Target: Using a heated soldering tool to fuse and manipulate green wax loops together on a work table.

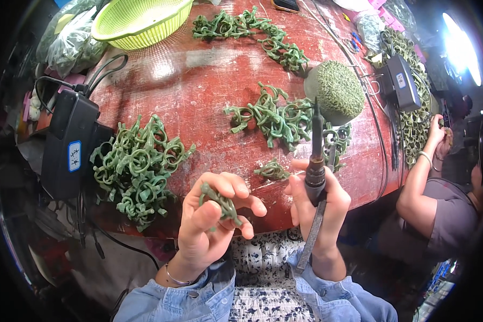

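Note:
My left hand (201,228) holds a small green ring piece (224,206) between its curled fingers, just above the table's near edge. To its right, my right hand (330,212) grips a black pen-like tool resembling a soldering iron (315,174), its thin tip pointing away from me. A flat grey strip, apparently a file (311,236), runs through the same hand. Just beyond the hands lies a small green piece (272,170). A large heap of green rings (139,166) sits at the left, and a smaller pile (276,118) is ahead of my right hand.
A round block with a rough green top (338,88) stands on the red table (209,80). A yellow-green basket (142,24) is at the far left. Black power boxes (70,145) and cables flank both sides. A co-worker's arm (421,198) reaches toward rings at right.

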The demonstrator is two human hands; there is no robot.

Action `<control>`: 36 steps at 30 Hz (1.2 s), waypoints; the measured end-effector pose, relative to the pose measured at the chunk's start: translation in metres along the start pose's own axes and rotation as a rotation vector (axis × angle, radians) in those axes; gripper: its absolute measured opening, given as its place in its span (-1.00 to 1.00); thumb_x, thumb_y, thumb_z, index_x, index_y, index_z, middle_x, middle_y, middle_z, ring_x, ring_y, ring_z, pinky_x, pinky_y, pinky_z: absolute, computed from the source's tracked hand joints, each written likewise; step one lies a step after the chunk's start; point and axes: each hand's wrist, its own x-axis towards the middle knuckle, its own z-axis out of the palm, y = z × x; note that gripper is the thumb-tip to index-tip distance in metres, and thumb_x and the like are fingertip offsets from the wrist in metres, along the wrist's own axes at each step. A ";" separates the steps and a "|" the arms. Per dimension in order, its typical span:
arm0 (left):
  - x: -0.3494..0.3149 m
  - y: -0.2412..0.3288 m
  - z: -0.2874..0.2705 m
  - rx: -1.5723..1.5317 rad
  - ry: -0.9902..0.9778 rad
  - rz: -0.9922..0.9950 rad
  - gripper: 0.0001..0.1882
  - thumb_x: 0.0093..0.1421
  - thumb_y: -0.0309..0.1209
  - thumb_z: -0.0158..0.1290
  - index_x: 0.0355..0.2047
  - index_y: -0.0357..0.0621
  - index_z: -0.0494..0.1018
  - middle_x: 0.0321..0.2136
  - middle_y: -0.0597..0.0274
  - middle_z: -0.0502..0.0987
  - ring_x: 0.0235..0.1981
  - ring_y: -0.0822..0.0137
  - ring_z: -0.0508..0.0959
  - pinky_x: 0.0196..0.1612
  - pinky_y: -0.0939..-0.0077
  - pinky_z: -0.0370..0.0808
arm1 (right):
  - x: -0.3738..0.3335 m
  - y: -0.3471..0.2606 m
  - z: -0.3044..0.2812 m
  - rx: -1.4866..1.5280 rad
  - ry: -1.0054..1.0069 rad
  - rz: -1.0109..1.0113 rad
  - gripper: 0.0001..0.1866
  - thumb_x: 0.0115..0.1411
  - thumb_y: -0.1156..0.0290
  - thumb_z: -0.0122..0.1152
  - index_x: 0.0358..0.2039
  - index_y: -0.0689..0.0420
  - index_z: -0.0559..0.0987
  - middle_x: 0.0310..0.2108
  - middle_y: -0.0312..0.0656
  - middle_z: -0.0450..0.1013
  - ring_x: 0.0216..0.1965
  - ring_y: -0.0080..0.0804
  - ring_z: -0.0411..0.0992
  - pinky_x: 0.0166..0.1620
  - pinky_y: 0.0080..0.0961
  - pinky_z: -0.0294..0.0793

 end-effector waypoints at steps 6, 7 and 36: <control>0.006 0.004 0.008 -0.026 0.037 -0.031 -0.78 0.09 -0.37 0.00 -0.37 -0.27 0.28 -0.32 0.08 0.34 -0.25 0.12 0.44 -0.48 0.48 0.56 | 0.020 -0.021 -0.002 0.068 0.025 0.164 -0.79 0.04 0.55 0.15 -0.28 0.27 0.44 -0.67 -0.33 0.32 -0.66 -0.73 0.20 -0.58 -0.74 0.24; 0.008 0.006 0.010 -0.045 0.039 -0.062 -0.82 0.09 -0.40 -0.02 -0.39 -0.26 0.27 -0.34 0.08 0.34 -0.27 0.16 0.44 -0.48 0.54 0.54 | 0.025 -0.013 -0.002 0.022 0.004 0.073 -0.78 0.03 0.55 0.15 -0.27 0.26 0.43 -0.67 -0.32 0.32 -0.66 -0.70 0.22 -0.56 -0.71 0.26; 0.022 -0.017 0.034 1.562 -0.047 0.574 -0.53 -0.25 -0.65 0.18 -0.22 -0.17 0.46 -0.25 0.09 0.45 -0.39 0.25 0.53 -0.41 0.55 0.49 | 0.021 -0.038 -0.023 -0.043 -0.075 -0.090 -0.83 -0.08 0.53 0.29 -0.46 0.24 0.49 -0.69 -0.29 0.35 -0.65 -0.70 0.29 -0.55 -0.70 0.30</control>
